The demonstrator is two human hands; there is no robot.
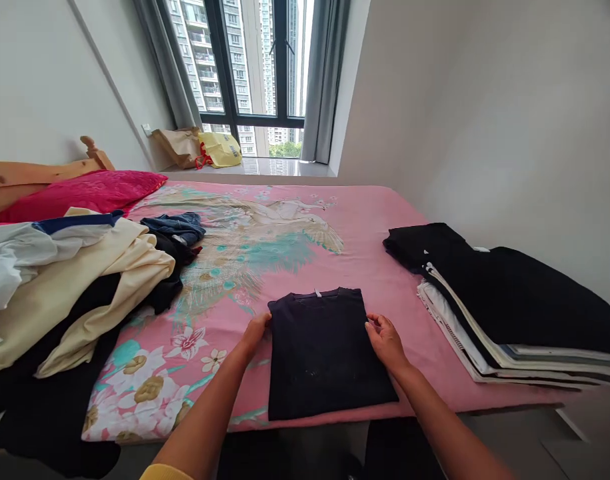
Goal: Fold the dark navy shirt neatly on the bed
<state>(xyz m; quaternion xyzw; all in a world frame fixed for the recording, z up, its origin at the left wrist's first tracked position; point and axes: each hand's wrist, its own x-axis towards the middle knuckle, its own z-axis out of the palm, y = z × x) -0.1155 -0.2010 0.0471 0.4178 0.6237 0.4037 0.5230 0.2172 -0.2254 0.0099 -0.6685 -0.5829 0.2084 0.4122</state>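
A black T-shirt [329,353], folded into a neat rectangle, lies flat near the front edge of the bed, its collar on the far side. My left hand [256,333] is at the shirt's left edge near the collar, with its fingertips partly hidden by the cloth. On the opposite edge, my right hand [385,341] has its thumb and fingers curled around the fabric. A few pale specks show on the lower front of the shirt.
Pink floral bedding [295,267] covers the bed. Folded clothes [509,300] are stacked at the right, with loose clothes [79,280] heaped at the left. Behind the heap lies a red pillow [89,192]. A yellow bag [221,149] and paper bag [179,145] rest on the windowsill.
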